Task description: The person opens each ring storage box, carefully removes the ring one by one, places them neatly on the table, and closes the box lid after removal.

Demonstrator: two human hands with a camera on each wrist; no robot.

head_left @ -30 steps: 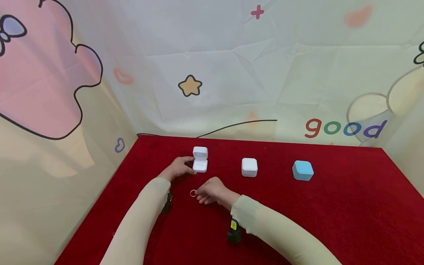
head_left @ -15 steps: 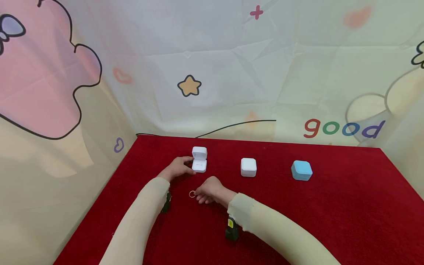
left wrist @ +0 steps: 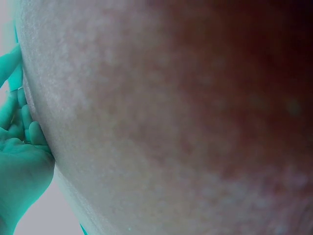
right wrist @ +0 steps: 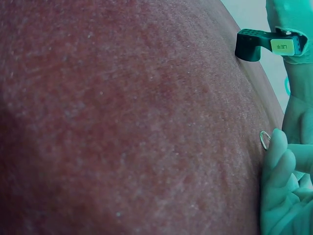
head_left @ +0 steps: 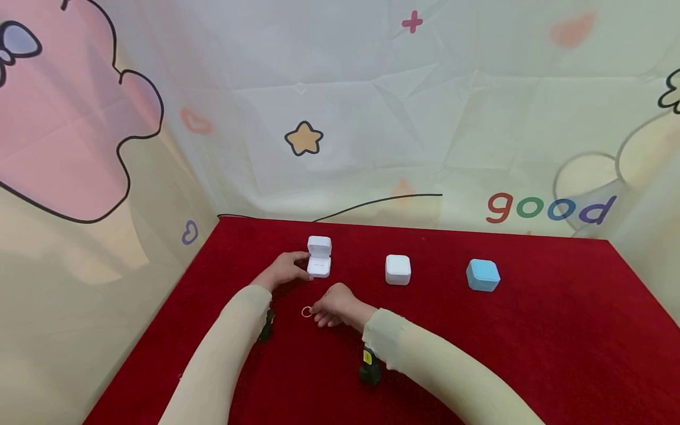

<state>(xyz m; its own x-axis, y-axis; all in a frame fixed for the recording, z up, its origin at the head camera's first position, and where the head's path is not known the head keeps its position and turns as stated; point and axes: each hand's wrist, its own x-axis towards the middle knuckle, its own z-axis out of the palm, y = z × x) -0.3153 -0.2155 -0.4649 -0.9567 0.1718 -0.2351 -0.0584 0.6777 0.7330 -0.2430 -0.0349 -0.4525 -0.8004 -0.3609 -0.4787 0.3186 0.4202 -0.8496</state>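
Note:
A white ring box (head_left: 319, 267) stands with its lid raised at the left of the red-covered table. At its left side is my left hand (head_left: 284, 270), thumb at the front corner and fingers behind, gripping the box's edge. A slot shows in the box's pale cushion. Nearer to me, my right hand (head_left: 337, 304) pinches a thin gold-coloured ring (head_left: 306, 312) between thumb and forefinger, below the box. The right wrist view also shows the ring (right wrist: 264, 140) at the fingertips. In the left wrist view, only part of my left hand (left wrist: 24, 147) appears; cloth fills the rest.
A closed white box (head_left: 398, 270) stands right of the opened one, and a closed light blue box (head_left: 483, 275) farther right. Behind the red cloth (head_left: 552, 330) hangs a printed curtain (head_left: 366, 153). Dark cameras hang under both wrists.
My right wrist has shifted slightly left, with the ring still pinched in the fingers. The left hand stays at the opened box. The whole head view drifts a little.

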